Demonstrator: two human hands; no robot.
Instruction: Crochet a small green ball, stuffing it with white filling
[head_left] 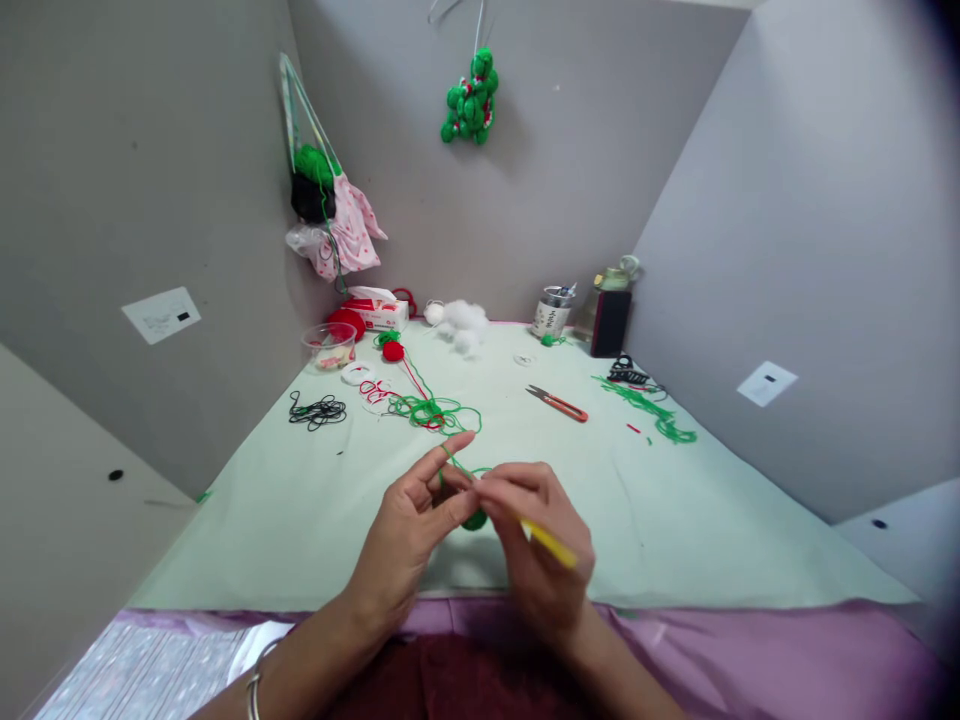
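My left hand [412, 520] pinches a small dark green yarn piece [475, 520] between thumb and fingers, with green yarn looped round its raised index finger. Close against it, my right hand [544, 540] is closed on a yellow-handled tool [551, 543]; its tip is hidden at the yarn between the hands. Loose green yarn [442, 412] lies tangled on the table beyond my fingers, beside a red yarn ball [392, 351].
Orange-handled snips [559, 403] lie right of centre. Black cord [316, 411] is at the left, green strands [652, 405] at the right. Along the back stand a tissue box [382, 312], white stuffing [465, 325], a tin [553, 313] and a dark box [610, 323].
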